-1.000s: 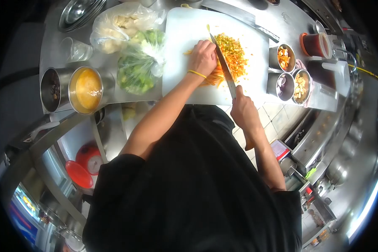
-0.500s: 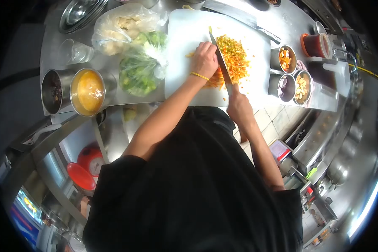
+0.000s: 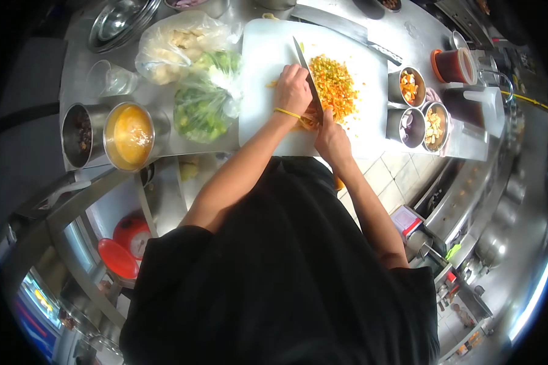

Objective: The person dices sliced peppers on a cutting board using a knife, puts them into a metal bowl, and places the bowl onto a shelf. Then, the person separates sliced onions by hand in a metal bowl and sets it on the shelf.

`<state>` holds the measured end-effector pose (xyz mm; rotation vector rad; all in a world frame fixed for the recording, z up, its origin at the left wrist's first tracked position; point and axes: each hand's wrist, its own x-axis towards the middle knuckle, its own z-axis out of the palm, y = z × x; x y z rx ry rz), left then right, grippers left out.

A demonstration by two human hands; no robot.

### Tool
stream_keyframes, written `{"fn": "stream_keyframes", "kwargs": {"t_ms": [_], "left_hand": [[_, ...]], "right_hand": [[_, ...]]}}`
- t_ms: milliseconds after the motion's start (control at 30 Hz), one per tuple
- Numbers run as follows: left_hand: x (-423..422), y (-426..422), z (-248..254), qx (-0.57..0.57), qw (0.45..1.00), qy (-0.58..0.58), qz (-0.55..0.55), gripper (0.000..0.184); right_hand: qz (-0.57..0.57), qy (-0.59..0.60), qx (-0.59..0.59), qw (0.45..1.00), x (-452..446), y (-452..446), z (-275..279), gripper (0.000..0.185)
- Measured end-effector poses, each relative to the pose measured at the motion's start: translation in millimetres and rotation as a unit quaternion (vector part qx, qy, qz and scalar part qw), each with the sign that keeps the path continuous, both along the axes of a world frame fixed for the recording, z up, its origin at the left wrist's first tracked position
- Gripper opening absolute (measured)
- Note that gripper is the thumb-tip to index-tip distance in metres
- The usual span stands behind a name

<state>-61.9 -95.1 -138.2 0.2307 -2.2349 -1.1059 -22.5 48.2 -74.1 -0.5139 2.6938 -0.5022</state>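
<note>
My right hand [image 3: 333, 141] is closed round the handle of a kitchen knife [image 3: 311, 82], whose long blade points away from me over the white cutting board [image 3: 262, 128]. Just left of the blade, my left hand [image 3: 293, 92] rests on the board with its fingers curled down; what lies under them is hidden. A yellow band circles that wrist. Finely diced orange and green vegetables [image 3: 336, 88] are heaped right of the blade. Some orange strips [image 3: 309, 120] lie between my two hands.
A cleaver [image 3: 338, 25] lies across the board's far edge. On the left are bags of green vegetables [image 3: 204, 112] and pale pieces [image 3: 167, 52], and a pot of yellow liquid [image 3: 131, 137]. Metal cups of cut food [image 3: 410, 88] and a red-brown container [image 3: 453, 66] stand right.
The knife and my right hand have shifted left, and the blade is now more upright in view, close beside my left hand. My left hand has moved slightly left.
</note>
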Motion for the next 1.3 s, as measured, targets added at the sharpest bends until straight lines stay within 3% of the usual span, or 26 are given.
{"fn": "stream_keyframes", "kwargs": {"t_ms": [100,167,233,300,367,533,600,667,700,733,767,833,900,1033,1167,1200,1300], "left_hand": [[6,-1,-4,-0.012,1.000,-0.014,-0.006,0.017],[-2,-3,0,-0.023,1.000,-0.020,0.002,0.014],[0,-3,1,-0.020,0.999,-0.024,0.006,0.013],[0,-2,0,-0.001,1.000,-0.026,0.005,0.014],[-1,-2,-3,0.001,1.000,-0.011,0.005,0.018],[-3,-4,-4,0.009,1.000,-0.014,-0.006,0.015],[1,-12,-4,0.008,1.000,-0.015,-0.022,0.013],[9,-19,-5,0.078,0.992,-0.066,-0.074,0.022],[11,-22,-3,0.077,0.992,-0.068,-0.070,0.022],[16,-23,3,0.056,0.992,-0.059,-0.097,0.033],[24,-23,6,0.037,0.990,-0.055,-0.124,0.045],[45,-21,21,-0.063,0.960,-0.206,-0.177,0.099],[57,-17,37,-0.153,0.932,-0.245,-0.217,0.115],[56,-5,13,-0.187,0.926,-0.275,-0.178,0.123],[51,-10,28,-0.160,0.915,-0.313,-0.199,0.123],[51,-11,32,-0.161,0.915,-0.311,-0.198,0.123],[57,-15,37,-0.108,0.932,-0.284,-0.199,0.113]], "right_hand": [[0.023,-0.032,0.029,0.999,-19,-4,8,0.026],[0.037,-0.029,0.025,0.999,-7,1,45,0.026],[0.006,-0.080,0.062,0.995,8,7,66,0.036],[0.016,-0.085,0.081,0.993,12,11,45,0.039],[-0.004,-0.056,0.018,0.998,4,0,8,0.038],[0.024,0.001,-0.090,0.996,-25,-9,-8,0.034],[-0.011,-0.054,-0.023,0.998,-30,2,2,0.035],[-0.019,-0.077,-0.014,0.997,-26,15,4,0.035],[-0.022,-0.045,-0.022,0.998,-23,24,-9,0.035],[-0.025,-0.017,-0.029,0.999,-20,31,-16,0.035],[-0.022,-0.028,-0.026,0.999,-22,39,-24,0.035],[0.006,-0.019,-0.030,0.999,-24,47,-40,0.043],[-0.017,-0.049,-0.028,0.998,-25,40,-23,0.047],[0.027,0.030,-0.038,0.998,-21,50,-44,0.041],[0.008,-0.043,0.034,0.998,-16,27,0,0.041],[0.008,-0.043,0.037,0.998,-13,22,10,0.032],[0.034,-0.028,0.003,0.999,-6,16,9,0.030]]}}
